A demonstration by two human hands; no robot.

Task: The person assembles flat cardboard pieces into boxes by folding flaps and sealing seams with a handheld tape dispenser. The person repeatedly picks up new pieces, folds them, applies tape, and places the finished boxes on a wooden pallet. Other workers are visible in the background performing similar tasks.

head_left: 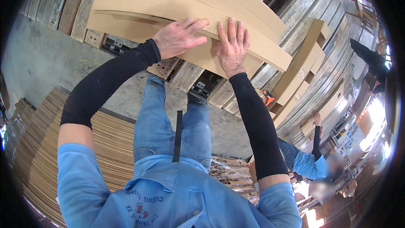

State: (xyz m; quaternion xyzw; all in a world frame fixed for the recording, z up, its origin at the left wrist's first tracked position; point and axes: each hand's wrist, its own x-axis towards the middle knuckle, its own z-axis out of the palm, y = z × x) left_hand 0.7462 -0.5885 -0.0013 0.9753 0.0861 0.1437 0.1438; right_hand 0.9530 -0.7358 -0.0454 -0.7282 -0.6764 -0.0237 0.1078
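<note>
A long sheet of brown cardboard (pixel 160 2) lies in front of me on a slatted wooden surface, with a lengthwise flap folded up along its near side. My left hand (pixel 180 37) is over the flap's near edge, thumb and fingers apart and stretched to the right, holding nothing I can see. My right hand (pixel 233 45) lies flat on the cardboard, fingers spread and pointing away from me. Between and below the hands, the near strip of the sheet shows under the flap.
The slatted wooden table (pixel 185 76) has gaps with metal fittings below. Folded cardboard pieces (pixel 301 69) and an orange tape dispenser (pixel 267 98) lie to the right. A tall stack of flat cardboard (pixel 97 160) stands behind me at the left. Another person (pixel 310 164) works farther right.
</note>
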